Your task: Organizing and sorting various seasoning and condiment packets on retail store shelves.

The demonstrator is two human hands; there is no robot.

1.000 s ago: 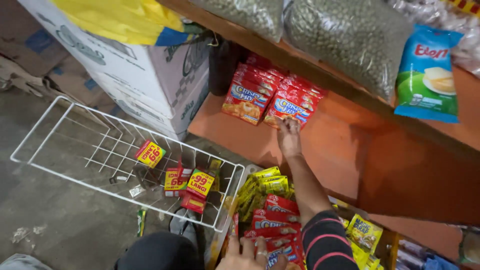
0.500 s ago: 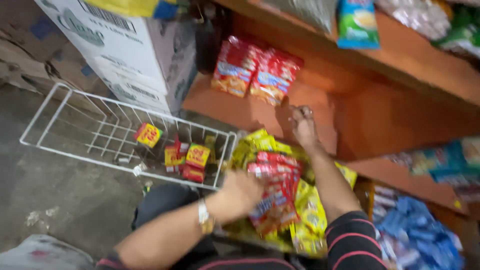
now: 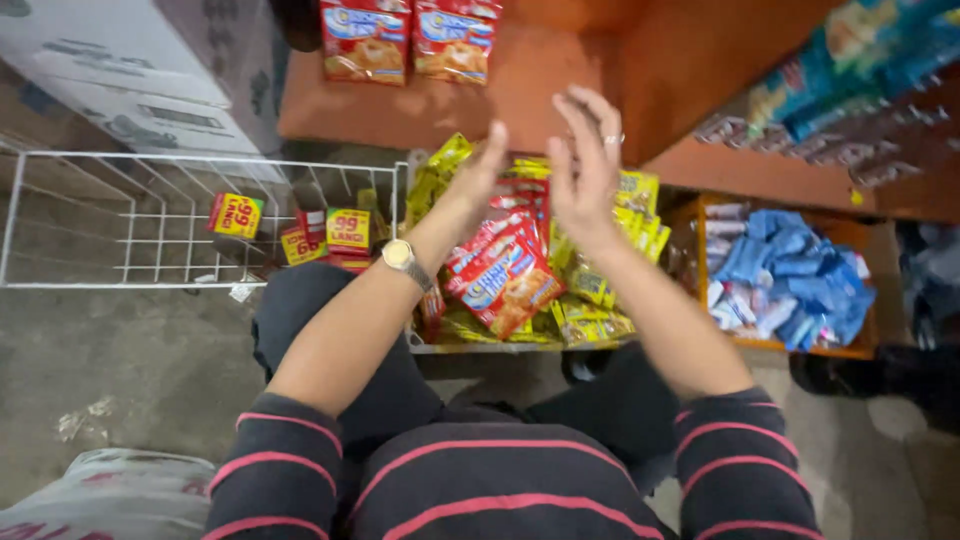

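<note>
Shop floor: left hand (image 3: 478, 170), right hand (image 3: 588, 160) apparently empty above red packets (image 3: 500, 275).

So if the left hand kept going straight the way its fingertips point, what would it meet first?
The left hand is empty, its fingertips pointing up and away toward the orange shelf. It would probably meet that shelf's bare surface first, just below the red snack packets, though depth is unclear here.

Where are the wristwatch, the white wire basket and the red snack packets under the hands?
wristwatch (image 3: 401, 256), head view, on its round face.
white wire basket (image 3: 200, 162), head view, on its far top rim.
red snack packets (image 3: 500, 280), head view, on the front of the topmost packet.
</note>
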